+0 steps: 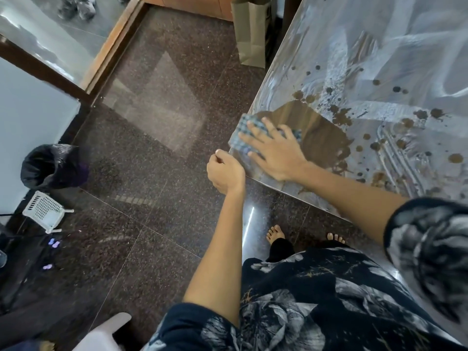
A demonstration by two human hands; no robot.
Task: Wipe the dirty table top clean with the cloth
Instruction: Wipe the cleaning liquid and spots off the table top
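Observation:
A shiny metal table top (379, 46) fills the upper right, smeared with white streaks. A brown puddle (319, 133) lies near its left corner, and several brown drops (420, 114) are scattered to the right of it. A blue checked cloth (241, 134) lies at that corner. My right hand (276, 148) presses flat on the cloth with fingers spread. My left hand (224, 173) is curled into a loose fist just off the table's corner edge; whether it holds anything is hidden.
Dark speckled floor spreads to the left. A brown paper bag (250, 29) leans by the table's far edge. A black-lined bin (50, 165) and a white router (44, 211) sit at the left wall. My bare feet (276, 233) stand below the table edge.

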